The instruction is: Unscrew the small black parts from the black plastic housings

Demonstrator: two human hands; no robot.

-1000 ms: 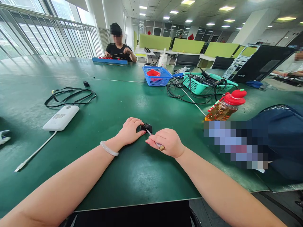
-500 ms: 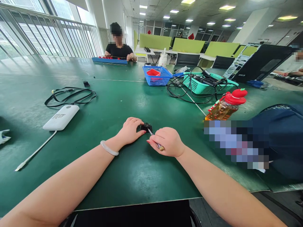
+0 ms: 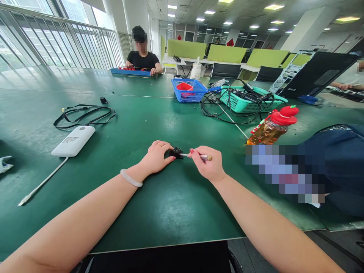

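My left hand (image 3: 156, 156) rests on the green table, thumb and fingers pinching the left side of a small black part (image 3: 176, 152). What kind of part it is I cannot make out. In my right hand (image 3: 209, 163) is a slim pen-like tool (image 3: 205, 157) with a thin pale shaft and a gold-brown butt end, gripped between thumb and fingers. The tool lies nearly level, and its tip reaches the right side of the black part. Fine detail at the tip is too small to tell.
Leftward lie a white power bank (image 3: 74, 141) with its cable and a looped black strap (image 3: 85, 115). Farther off stand a blue basket (image 3: 189, 96) and a teal basket (image 3: 241, 106) with black cables. A red-lidded bottle (image 3: 269, 131) and dark bag (image 3: 341, 167) are at right. A person sits opposite.
My right hand has moved right and slightly up. The tool has swung from a steep slant to nearly level, its tip still at the black part. My left hand has stayed put.
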